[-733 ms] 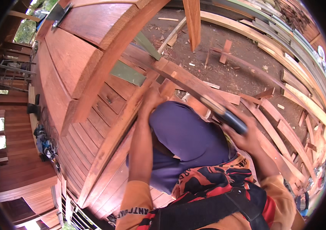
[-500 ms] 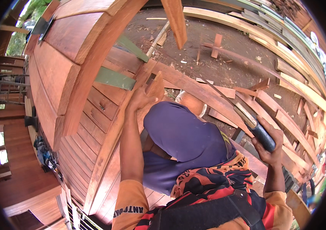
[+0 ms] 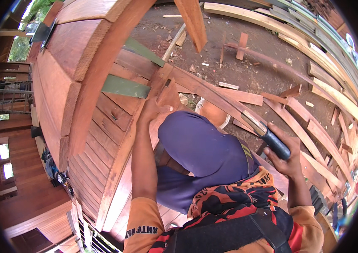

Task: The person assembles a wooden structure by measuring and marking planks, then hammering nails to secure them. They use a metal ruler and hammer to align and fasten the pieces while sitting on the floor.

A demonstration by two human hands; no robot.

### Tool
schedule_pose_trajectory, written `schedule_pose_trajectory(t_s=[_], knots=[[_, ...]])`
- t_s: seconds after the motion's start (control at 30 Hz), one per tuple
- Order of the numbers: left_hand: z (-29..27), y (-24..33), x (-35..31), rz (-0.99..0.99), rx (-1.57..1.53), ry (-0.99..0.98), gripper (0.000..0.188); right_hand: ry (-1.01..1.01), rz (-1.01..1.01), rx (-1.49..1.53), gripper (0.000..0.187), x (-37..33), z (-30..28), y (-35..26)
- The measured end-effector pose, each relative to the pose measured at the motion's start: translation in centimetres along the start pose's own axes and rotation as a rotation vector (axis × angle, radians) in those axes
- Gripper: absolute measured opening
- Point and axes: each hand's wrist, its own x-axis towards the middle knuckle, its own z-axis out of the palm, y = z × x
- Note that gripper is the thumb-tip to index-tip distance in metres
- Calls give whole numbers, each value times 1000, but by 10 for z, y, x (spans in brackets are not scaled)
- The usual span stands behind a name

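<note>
My left hand (image 3: 148,110) presses on a reddish wooden beam (image 3: 118,168) beside a short angled wood piece (image 3: 169,95). Its thumb lies across that piece, and the other fingers are wrapped over the beam, partly hidden. In my right hand (image 3: 286,154) is a straight-handled handsaw (image 3: 275,142) with a dark grip and a metal collar. Its thin blade is seen almost edge-on and points up and left toward the angled piece; the teeth cannot be made out. My bent knee (image 3: 202,139) in dark blue cloth is between the hands.
A large framed panel of wide boards (image 3: 67,55) rises at the left. Green struts (image 3: 126,87) run behind the beam. A round orange-brown container (image 3: 212,113) stands beyond my knee. Offcuts (image 3: 309,122) and long planks (image 3: 263,25) lie across the dirt ground at the right and far side.
My right hand has moved left and slightly forward with the handsaw, bringing its handle nearer to my knee. The left hand stays at the same spot on the wood.
</note>
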Motion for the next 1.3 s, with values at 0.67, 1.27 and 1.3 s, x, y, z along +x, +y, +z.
schedule_pose_trajectory(t_s=[0.67, 1.27, 1.3], knots=[[90, 127, -314, 741, -594, 1102, 14, -139, -368, 41, 49, 223, 214, 31], [99, 170, -408, 1640, -675, 494, 27, -559, -639, -505, 82, 280, 282, 10], [96, 163, -405, 1467, -668, 579, 25, -505, -651, -412, 76, 267, 270, 16]])
